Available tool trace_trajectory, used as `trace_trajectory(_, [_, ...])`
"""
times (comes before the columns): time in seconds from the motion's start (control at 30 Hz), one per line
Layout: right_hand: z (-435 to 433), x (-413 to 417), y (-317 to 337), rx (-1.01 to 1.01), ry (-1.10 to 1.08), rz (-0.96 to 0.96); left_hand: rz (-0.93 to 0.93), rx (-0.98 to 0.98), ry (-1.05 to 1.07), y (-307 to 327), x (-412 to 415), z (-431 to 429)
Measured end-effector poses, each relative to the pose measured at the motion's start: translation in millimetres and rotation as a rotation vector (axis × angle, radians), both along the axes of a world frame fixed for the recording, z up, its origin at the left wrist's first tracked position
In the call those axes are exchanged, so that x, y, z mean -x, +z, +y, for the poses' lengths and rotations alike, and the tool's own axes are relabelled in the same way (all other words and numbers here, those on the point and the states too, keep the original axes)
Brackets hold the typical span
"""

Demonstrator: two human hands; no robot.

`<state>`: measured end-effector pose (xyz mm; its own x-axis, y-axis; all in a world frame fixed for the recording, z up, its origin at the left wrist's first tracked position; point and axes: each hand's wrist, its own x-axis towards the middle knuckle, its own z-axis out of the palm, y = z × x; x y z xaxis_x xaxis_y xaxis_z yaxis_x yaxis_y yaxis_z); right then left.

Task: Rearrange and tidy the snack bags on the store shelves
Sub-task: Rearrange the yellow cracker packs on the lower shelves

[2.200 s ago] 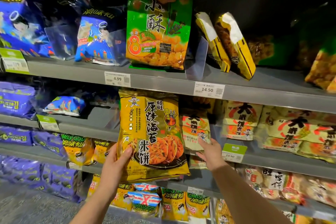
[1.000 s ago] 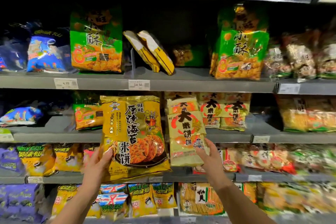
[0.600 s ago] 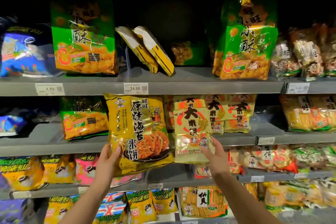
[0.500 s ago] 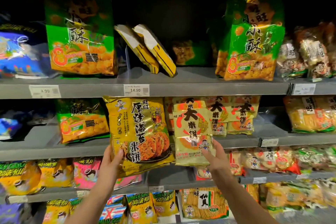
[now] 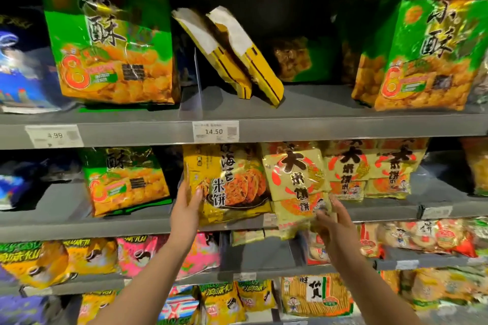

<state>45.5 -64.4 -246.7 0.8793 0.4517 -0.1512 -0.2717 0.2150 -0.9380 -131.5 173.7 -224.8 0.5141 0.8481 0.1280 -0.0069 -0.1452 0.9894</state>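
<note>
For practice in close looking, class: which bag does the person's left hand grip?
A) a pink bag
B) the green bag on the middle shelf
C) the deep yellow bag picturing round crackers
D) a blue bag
C: the left hand grips the lower left edge of the deep yellow bag, thumb on its front; the right hand holds the pale bag beside it.

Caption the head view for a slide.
Both hands at a grey shelf: the left hand grips a yellow rice-cracker bag, the right hand holds a pale rice-cracker bag beside it.
</note>
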Motion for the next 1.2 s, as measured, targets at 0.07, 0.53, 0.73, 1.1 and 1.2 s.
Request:
trace_trajectory(0.07, [2.0,-6.1,-5.2,-0.009,-0.021,0.018,0.05,-0.036,0.06,-5.3,-5.9,5.3])
trace_trajectory(0.53, [6.6,3.3,-24.0,-0.099,0.053,0.076,0.396,-0.364,0.222,-35.4,-31.6,25.7])
trace_trajectory(0.73, [7.6,2.5,-20.0,-0.117,0.04,0.061,0.592,-0.562,-0.021,-46.7,-20.8,30.6])
trace_trajectory(1.1, [8.5,7.7,-18.4,-0.07,0.012,0.071,0.843,-0.666,0.134,-36.2,-56.2,48.1])
trace_trajectory(1.2, [9.0,9.4,-17.6,-0.065,0.016,0.052,0.91,-0.753,0.145,-33.3,-65.9,44.1])
